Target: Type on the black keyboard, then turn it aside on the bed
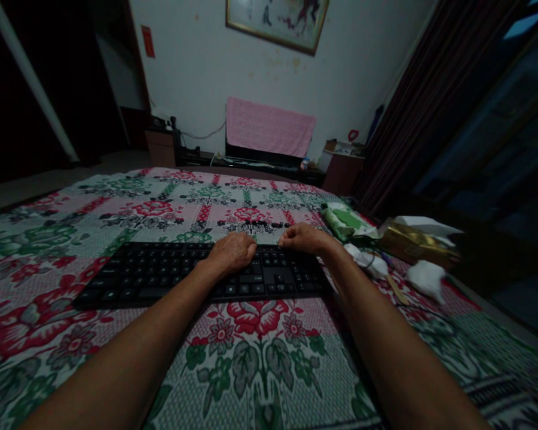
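A black keyboard [161, 269] lies on the flowered bedspread in front of me, its long side facing me. My left hand [233, 251] rests over its upper middle, fingers curled and closed; whatever is under or inside them is hidden. Close to the keyboard's far edge, right of centre, my right hand [301, 239] is closed with fingertips pinched together. Anything in that pinch is too small or dark to make out. Just behind the keyboard, several small black pieces [255, 224], which look like loose keycaps, lie in a row on the bedspread.
To the right lie a green-and-white packet [347, 221], a gold box [406, 242] with white tissue, crumpled white wads [425, 278] and a flat wooden stick [397, 289]. A dark cable curves nearby. Beyond the bedspread [260, 358], a pink cloth [269, 126] hangs near the wall.
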The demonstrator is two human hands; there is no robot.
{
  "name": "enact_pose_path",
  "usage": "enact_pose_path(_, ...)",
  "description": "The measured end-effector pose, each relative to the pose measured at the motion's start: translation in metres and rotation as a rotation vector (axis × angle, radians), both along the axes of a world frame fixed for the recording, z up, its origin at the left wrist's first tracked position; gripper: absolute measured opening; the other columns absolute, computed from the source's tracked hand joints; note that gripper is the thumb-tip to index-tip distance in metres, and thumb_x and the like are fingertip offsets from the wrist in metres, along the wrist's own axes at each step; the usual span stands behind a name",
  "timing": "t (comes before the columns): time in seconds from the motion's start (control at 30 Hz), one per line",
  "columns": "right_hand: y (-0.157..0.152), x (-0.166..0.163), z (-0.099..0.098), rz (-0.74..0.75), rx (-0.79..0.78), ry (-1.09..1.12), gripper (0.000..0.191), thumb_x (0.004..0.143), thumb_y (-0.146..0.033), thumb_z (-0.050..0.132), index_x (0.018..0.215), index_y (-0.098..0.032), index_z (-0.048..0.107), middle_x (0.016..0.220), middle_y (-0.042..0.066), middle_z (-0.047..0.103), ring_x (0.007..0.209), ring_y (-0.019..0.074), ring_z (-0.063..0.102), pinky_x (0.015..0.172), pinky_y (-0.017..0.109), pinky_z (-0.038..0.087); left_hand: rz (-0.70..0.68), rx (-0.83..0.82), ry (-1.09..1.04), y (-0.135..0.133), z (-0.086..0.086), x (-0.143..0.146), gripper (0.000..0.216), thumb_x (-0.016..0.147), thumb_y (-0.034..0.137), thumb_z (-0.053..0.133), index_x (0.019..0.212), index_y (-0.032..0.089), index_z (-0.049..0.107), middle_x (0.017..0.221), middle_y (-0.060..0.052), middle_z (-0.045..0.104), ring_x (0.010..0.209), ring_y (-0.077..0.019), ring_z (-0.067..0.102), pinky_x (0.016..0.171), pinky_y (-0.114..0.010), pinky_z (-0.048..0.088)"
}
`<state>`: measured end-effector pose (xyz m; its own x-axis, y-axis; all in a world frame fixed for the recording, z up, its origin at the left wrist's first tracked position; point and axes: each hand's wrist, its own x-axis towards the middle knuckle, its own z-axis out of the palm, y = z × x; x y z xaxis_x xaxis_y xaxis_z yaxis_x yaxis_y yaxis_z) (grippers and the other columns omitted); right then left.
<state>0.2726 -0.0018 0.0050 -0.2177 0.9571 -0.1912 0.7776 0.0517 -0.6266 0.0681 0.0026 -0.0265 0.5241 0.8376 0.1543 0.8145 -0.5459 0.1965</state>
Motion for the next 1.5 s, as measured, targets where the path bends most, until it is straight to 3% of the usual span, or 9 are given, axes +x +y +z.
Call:
enact_pose_path(0.17, -0.011, -0.002, 0.005, 0.044, -0.063, 0.142, 0.025, 0.063, -0.038, 0.052, 0.068, -0.014, 0.057, 0.053, -0.004, 0.050, 0.043, 0.0043, 0.037, 0.042, 0.017, 0.028, -0.007, -0.030, -0.038, -0.002, 0.002, -0.001, 0.035, 0.077, 0.033, 0.028, 0.077, 0.019, 0.061, 0.085, -0.005, 0.061, 0.082, -0.0166, 0.053, 0.075, -0.027, 0.038)
enact_pose_path(0.33, -0.019, -0.011, 0.017, 0.010, -0.094, 0.271, 0.022, 0.062, -0.036, 0.055, 0.065, -0.014, 0.056, 0.049, -0.004, 0.047, 0.042, 0.0041, 0.035, 0.043, 0.018, 0.026, -0.053, 0.078, -0.303, 0.001, 0.004, -0.003, 0.030, 0.072, 0.031, 0.041, 0.094, 0.021, 0.059, 0.098, -0.004, 0.058, 0.092, -0.0161, 0.049, 0.082, -0.027, 0.036)
enact_pose_path(0.57, -0.020, -0.019, 0.008, 0.003, -0.125, 0.521, 0.019, 0.062, -0.033, 0.057, 0.060, -0.014, 0.054, 0.049, -0.005, 0.046, 0.045, 0.0041, 0.038, 0.048, 0.018, 0.032, -0.144, -0.221, -0.616, 0.000, 0.010, -0.001, 0.029, 0.064, 0.034, 0.052, 0.085, 0.016, 0.063, 0.081, -0.002, 0.062, 0.074, -0.0132, 0.054, 0.068, -0.023, 0.041)
enact_pose_path(0.93, -0.017, -0.025, 0.001, -0.069, -0.220, 0.739, 0.018, 0.061, -0.029, 0.061, 0.070, -0.014, 0.057, 0.059, -0.002, 0.055, 0.054, 0.0051, 0.049, 0.054, 0.018, 0.041, -0.119, -0.292, -0.701, 0.000, 0.010, -0.001, 0.026, 0.061, 0.032, 0.054, 0.077, 0.014, 0.063, 0.071, -0.002, 0.062, 0.067, -0.0118, 0.053, 0.062, -0.022, 0.039)
enact_pose_path(1.1, -0.018, -0.028, 0.001, -0.065, -0.251, 0.807, 0.016, 0.062, -0.026, 0.062, 0.069, -0.013, 0.056, 0.055, -0.003, 0.053, 0.054, 0.0052, 0.050, 0.055, 0.019, 0.042, -0.133, -0.380, -0.775, 0.002, 0.010, -0.002, 0.027, 0.061, 0.033, 0.054, 0.076, 0.012, 0.063, 0.067, -0.001, 0.061, 0.060, -0.0100, 0.051, 0.056, -0.020, 0.038)
enact_pose_path(1.5, -0.016, -0.028, -0.003, -0.090, -0.255, 0.792, 0.017, 0.062, -0.025, 0.062, 0.071, -0.013, 0.056, 0.061, 0.000, 0.056, 0.056, 0.0053, 0.051, 0.057, 0.019, 0.043, -0.132, -0.438, -0.818, -0.003, 0.016, -0.004, 0.027, 0.063, 0.029, 0.051, 0.079, 0.012, 0.065, 0.070, -0.002, 0.063, 0.061, -0.0101, 0.052, 0.057, -0.019, 0.038)
